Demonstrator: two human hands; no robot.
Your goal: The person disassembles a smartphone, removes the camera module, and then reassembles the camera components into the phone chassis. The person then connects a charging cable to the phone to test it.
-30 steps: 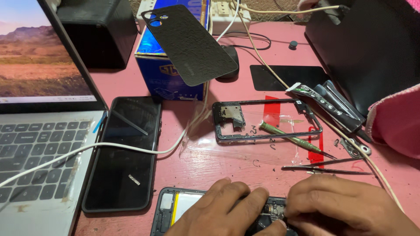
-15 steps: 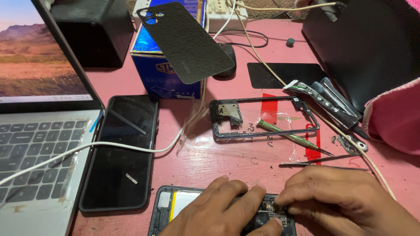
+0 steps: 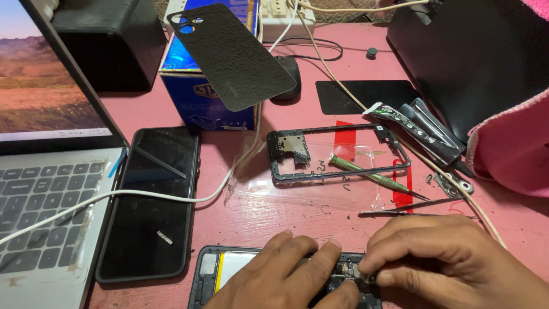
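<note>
An opened phone (image 3: pixel 229 272) with its back off lies at the table's near edge, its yellow-edged battery showing. My left hand (image 3: pixel 291 274) rests flat on it, fingers pressing beside the circuit board. My right hand (image 3: pixel 452 257) pinches a small part on the board (image 3: pixel 349 272) between thumb and fingertips. A bare black phone frame (image 3: pixel 337 153) lies beyond, with a green-handled screwdriver (image 3: pixel 372 174) across it and tweezers (image 3: pixel 412 209) just past my right hand.
A black phone (image 3: pixel 151 200) lies screen-up left of centre, a white cable (image 3: pixel 143 194) across it. A laptop (image 3: pixel 46 171) fills the left. A blue box (image 3: pixel 200 97) carries a black back cover (image 3: pixel 234 51). Glue tubes (image 3: pixel 412 123), a pink cloth (image 3: pixel 509 149).
The view has shifted slightly. My right hand's fingertips have closed in on the board beside my left fingers; my left hand has hardly moved.
</note>
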